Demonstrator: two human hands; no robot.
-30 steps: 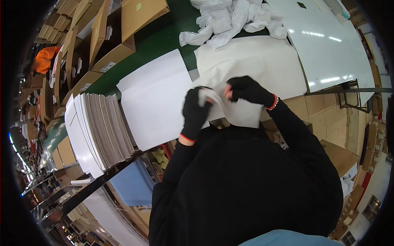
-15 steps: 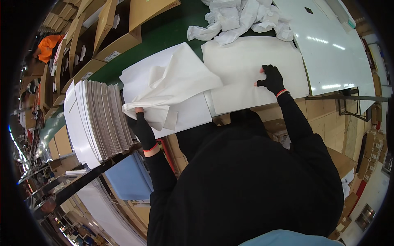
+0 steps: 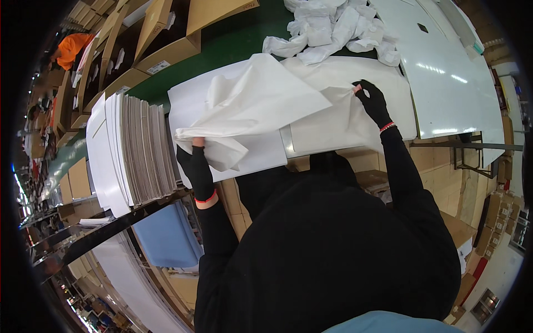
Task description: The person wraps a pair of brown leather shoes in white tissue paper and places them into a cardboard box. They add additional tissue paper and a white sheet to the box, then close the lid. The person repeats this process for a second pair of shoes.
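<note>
My left hand (image 3: 196,165), in a black fingerless glove, is closed on the gathered edge of a white tissue-like paper sheet (image 3: 258,100). That sheet billows above a flat stack of white sheets (image 3: 266,154). To the right, my right hand (image 3: 373,102), gloved the same way, pinches a second thin sheet (image 3: 345,114), which is pulled up in a crease. Beneath it lies a pile of off-white paper (image 3: 397,83). The first sheet's right corner overlaps the second one.
A tall stack of white-faced boards (image 3: 136,152) stands at the left. Open cardboard boxes (image 3: 166,53) line the back left of the green table (image 3: 222,39). White wrapped bundles (image 3: 333,28) lie at the back, beside a glossy pale panel (image 3: 449,77). Farther left is a person in orange (image 3: 73,49).
My right hand has closed on the right-hand sheet and lifted it into a crease. The left hand's sheet has risen slightly, its loose corner reaching farther right.
</note>
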